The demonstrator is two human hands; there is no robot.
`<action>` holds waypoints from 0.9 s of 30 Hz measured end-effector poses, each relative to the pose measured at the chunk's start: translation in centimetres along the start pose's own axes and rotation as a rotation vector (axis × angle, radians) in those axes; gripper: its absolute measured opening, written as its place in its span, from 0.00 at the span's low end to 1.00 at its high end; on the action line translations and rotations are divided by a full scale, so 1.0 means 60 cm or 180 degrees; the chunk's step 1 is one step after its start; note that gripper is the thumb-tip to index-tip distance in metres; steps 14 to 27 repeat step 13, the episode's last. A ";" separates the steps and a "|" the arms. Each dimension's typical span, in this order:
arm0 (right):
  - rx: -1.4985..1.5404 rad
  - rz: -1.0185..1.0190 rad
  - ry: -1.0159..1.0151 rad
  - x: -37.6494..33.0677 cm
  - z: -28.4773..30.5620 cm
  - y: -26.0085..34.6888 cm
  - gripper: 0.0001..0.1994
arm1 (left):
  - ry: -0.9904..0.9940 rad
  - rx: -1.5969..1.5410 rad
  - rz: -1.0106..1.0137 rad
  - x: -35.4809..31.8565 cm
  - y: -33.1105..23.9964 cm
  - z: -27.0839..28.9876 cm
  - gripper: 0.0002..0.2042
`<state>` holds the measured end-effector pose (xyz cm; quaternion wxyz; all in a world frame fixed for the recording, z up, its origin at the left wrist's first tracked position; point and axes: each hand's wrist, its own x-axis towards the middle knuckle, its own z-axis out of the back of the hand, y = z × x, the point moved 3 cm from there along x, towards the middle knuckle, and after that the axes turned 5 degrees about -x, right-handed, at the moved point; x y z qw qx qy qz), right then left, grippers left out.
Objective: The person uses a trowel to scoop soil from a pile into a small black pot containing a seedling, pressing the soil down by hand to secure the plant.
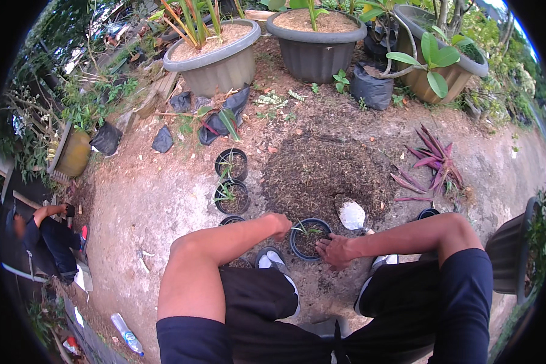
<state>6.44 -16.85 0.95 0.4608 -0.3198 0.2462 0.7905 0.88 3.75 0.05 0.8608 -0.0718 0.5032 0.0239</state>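
Between my feet stands a small black pot (pixel 293 247) filled with brown soil, with a thin green seedling (pixel 310 230) in it. My left hand (pixel 277 226) is closed at the pot's left side, close to a leaf tip; what its fingers hold, if anything, I cannot make out. Across the pot, my right hand (pixel 338 251) rests with fingers stretched out over the right rim and the soil edge. A trowel (pixel 352 215) with a pale blade lies just beyond that hand, on the near edge of a dark soil heap (pixel 321 176).
Two potted seedlings (pixel 231 197) stand left of the heap; another pot is partly behind my left forearm. Uprooted purple plants (pixel 434 161) lie right. Large planters (pixel 221 70) line the back. A plastic bottle (pixel 127 335) and another person (pixel 51 236) are at left.
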 end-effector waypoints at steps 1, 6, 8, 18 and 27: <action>0.0030 -0.0003 0.0038 0.001 0.000 -0.001 0.47 | -0.0032 -0.0002 -0.0010 0.000 0.001 0.000 0.17; -0.0058 0.0015 0.0144 -0.007 0.008 -0.002 0.46 | 0.0022 0.0170 0.0108 0.012 -0.006 0.005 0.22; -0.0079 0.0057 0.0156 -0.005 0.003 -0.005 0.46 | 0.0054 0.0138 0.0061 0.002 -0.016 0.018 0.23; -0.0153 0.0225 0.0658 -0.005 0.050 -0.017 0.46 | 0.0075 0.0125 0.0159 0.010 -0.006 0.011 0.24; -0.0153 0.0225 0.0658 -0.005 0.050 -0.017 0.46 | 0.0075 0.0125 0.0159 0.010 -0.006 0.011 0.24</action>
